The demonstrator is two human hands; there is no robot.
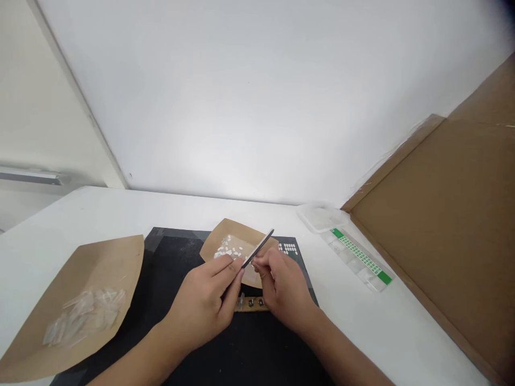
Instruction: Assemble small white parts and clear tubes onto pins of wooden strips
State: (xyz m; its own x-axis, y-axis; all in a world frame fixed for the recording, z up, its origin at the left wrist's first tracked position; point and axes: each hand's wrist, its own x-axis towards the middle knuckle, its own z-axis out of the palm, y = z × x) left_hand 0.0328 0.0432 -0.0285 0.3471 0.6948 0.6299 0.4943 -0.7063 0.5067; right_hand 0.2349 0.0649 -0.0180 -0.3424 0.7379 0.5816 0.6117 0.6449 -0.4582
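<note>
My left hand (207,292) pinches the lower end of a thin dark strip with a pale face (258,247), which slants up to the right. Beside it, my right hand (284,279) has thumb and forefinger pressed together near the strip's lower part; whatever they hold is too small to name. Behind both hands sits a brown paper tray (219,231) with small white oval pieces (229,251) in it. Just below the hands, a brown strip with metal fittings (251,303) lies on the black mat (249,348), partly hidden by my fingers.
At left stands a larger brown paper tray (100,257) holding clear plastic pieces (86,316). White ovals (288,248) line the mat's right corner. A clear compartment case with a green label (358,254) lies at right, beside a cardboard panel (442,225).
</note>
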